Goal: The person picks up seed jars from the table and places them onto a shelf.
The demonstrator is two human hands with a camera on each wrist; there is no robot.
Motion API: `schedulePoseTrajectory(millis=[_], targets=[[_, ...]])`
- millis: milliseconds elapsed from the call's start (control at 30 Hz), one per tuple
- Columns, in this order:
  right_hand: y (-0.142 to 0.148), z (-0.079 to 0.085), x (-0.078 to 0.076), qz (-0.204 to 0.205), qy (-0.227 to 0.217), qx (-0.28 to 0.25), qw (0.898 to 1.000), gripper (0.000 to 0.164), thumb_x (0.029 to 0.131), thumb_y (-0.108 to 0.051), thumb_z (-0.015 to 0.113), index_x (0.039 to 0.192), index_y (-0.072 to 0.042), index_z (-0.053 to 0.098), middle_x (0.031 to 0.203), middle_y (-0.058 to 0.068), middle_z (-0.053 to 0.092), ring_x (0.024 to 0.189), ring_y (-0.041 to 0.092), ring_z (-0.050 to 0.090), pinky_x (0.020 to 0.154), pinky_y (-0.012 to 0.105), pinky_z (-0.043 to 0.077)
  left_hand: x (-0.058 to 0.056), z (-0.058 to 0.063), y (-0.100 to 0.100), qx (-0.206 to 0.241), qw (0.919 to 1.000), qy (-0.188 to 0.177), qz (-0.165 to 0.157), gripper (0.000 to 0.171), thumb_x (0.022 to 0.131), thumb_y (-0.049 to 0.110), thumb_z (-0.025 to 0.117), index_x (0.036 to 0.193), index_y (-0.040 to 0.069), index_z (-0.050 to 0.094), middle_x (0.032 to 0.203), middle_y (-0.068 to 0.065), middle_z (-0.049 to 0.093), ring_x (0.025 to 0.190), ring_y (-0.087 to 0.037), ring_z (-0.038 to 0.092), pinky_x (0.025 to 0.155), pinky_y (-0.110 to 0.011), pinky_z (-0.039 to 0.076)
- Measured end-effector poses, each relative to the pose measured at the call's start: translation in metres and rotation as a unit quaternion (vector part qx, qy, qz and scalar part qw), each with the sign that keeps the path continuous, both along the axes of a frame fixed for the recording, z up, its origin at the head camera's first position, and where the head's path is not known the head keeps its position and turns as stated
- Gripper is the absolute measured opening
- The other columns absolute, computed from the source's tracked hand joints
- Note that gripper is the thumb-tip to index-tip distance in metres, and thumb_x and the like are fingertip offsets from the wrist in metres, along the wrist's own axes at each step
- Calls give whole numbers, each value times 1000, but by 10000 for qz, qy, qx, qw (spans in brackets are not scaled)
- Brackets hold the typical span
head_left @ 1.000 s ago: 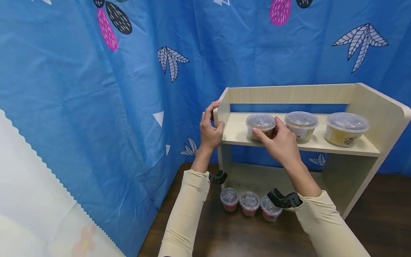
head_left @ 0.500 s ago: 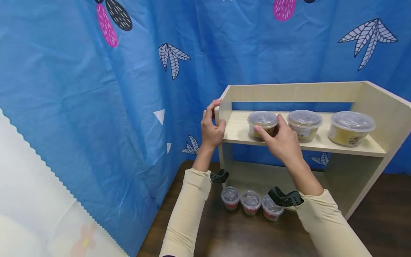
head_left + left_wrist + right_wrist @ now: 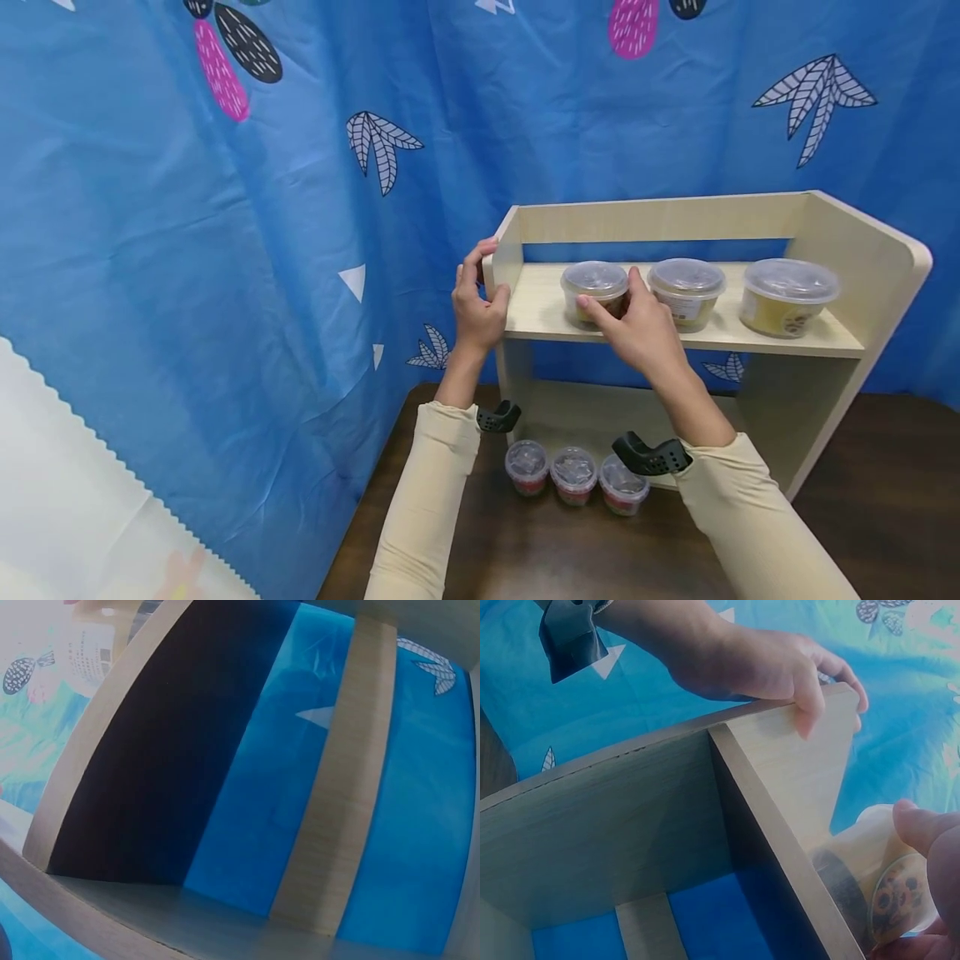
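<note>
On the upper board of a pale wooden shelf unit, my right hand grips the leftmost lidded plastic tub, thumb in front and fingers round its right side. The right wrist view has this tub, with a round label, standing on the board between thumb and fingers. My left hand holds the unit's left side panel near its upper front corner, thumb on the inner face. Two more yellow-filled tubs stand to the right: a middle tub and a right tub.
Three smaller lidded cups with red bands, the left cup, middle cup and right cup, stand in a row on the dark table before the unit. A blue patterned curtain hangs behind and to the left.
The head view has shifted a little, so the whole scene sits slightly further left. Both hands keep their holds, and the tubs and cups stay in place.
</note>
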State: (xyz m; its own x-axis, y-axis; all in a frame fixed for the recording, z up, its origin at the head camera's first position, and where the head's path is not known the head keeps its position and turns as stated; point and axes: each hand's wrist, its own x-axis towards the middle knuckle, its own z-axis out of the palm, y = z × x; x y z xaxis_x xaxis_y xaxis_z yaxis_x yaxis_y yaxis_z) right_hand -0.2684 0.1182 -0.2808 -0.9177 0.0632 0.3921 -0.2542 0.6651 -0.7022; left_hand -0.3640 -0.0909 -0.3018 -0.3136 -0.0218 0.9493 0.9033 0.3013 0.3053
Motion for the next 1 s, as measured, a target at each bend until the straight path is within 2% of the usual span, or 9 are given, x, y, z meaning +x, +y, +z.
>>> schedulePoseTrajectory(millis=[267, 433, 567, 667, 800, 900, 1000], targets=[[-4, 0, -1, -59, -82, -62, 9999, 102, 92, -56, 59, 154, 7, 10, 150, 33, 35, 135, 47, 38, 107, 59, 30, 2, 1, -5, 21, 10000, 20, 13, 51, 78, -9, 56, 128, 1, 53, 136, -13, 58, 107, -32, 52, 78, -39, 48], [-4, -3, 3, -157, -40, -103, 9998, 104, 90, -59, 60, 154, 6, 11, 143, 33, 43, 131, 47, 44, 104, 60, 34, 3, 1, -3, 12, 10000, -50, -52, 52, 78, -9, 56, 129, 1, 54, 136, -13, 58, 108, -32, 52, 80, -41, 49], [-3, -6, 7, -193, 101, -139, 9997, 100, 89, -59, 61, 153, 5, 18, 139, 32, 49, 128, 46, 48, 102, 59, 37, 4, 2, 0, 15, 9999, -74, -103, 52, 78, -10, 57, 129, 0, 53, 136, -15, 57, 109, -33, 52, 81, -42, 48], [-2, -8, 11, -187, 181, -211, 9994, 93, 89, -57, 63, 149, 4, 27, 141, 33, 47, 127, 47, 48, 100, 58, 39, 4, 1, 1, 43, 9999, -95, -90, 53, 77, -11, 58, 129, -1, 53, 136, -17, 57, 109, -35, 52, 81, -42, 47], [-2, -12, 20, -142, 175, -343, 9992, 95, 90, -52, 65, 153, 3, 21, 148, 31, 38, 130, 46, 45, 100, 55, 40, 2, 0, 2, 99, 9999, -103, -70, 52, 77, -11, 58, 128, -2, 53, 135, -18, 57, 109, -35, 52, 82, -42, 46], [-1, -18, 29, -128, 337, -381, 9986, 95, 91, -45, 67, 155, 3, 16, 149, 29, 38, 130, 44, 45, 100, 53, 40, 2, 0, 0, 91, 9999, -50, -60, 52, 77, -10, 58, 128, -1, 53, 136, -16, 57, 110, -33, 52, 82, -41, 46], [0, -29, 37, -158, 835, -443, 9954, 85, 90, -35, 71, 152, 3, 28, 144, 26, 47, 126, 42, 51, 98, 50, 43, 1, -1, 0, 62, 9999, -22, -92, 52, 78, -10, 57, 129, 1, 53, 136, -14, 57, 109, -33, 52, 81, -42, 47]])
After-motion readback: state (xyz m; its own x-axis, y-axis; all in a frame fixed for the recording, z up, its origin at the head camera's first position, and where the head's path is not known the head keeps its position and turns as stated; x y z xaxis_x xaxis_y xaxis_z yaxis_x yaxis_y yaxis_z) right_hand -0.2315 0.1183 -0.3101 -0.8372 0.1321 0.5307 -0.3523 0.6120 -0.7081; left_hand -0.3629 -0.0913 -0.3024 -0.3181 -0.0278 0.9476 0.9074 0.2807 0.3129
